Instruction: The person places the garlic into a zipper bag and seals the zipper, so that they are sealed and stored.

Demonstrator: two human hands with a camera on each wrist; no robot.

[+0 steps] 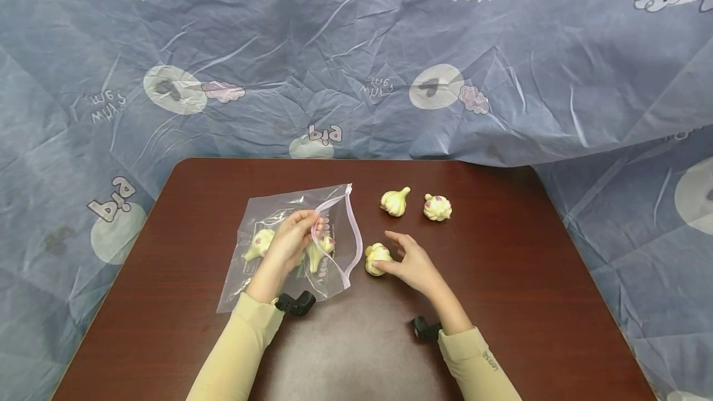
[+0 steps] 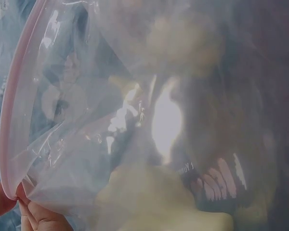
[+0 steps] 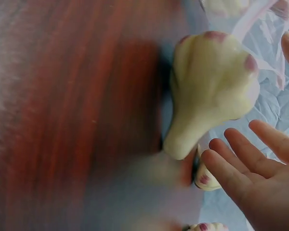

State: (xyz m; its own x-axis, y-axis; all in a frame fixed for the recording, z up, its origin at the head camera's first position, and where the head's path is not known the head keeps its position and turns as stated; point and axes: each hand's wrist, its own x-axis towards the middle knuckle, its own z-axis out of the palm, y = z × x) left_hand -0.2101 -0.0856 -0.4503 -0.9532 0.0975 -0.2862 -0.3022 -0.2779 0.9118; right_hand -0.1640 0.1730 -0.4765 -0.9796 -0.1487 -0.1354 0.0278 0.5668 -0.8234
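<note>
Pinching the clear plastic, pink-edged zip bag (image 1: 270,212) in my left hand (image 1: 289,240).
My right hand (image 1: 412,265), fingers spread, is just beside a cream, purple-flecked garlic bulb (image 1: 375,255) right of the bag; a slack left pinch could let the bag flop closed.

Zip bag (image 1: 303,280): clear w/ pale pink zip strip (image 1: 355,228). Garlic bulb (image 3: 207,79) R of bag: cream-yellow w/ purple-pink blotches. Table (image 1: 535,252) under bag: dk reddish-brown, streaky grain. Cloth (image 1: 334,48) behind bag: grey-blue w/ whitish lettering, pale circles, pink clouds.
</note>
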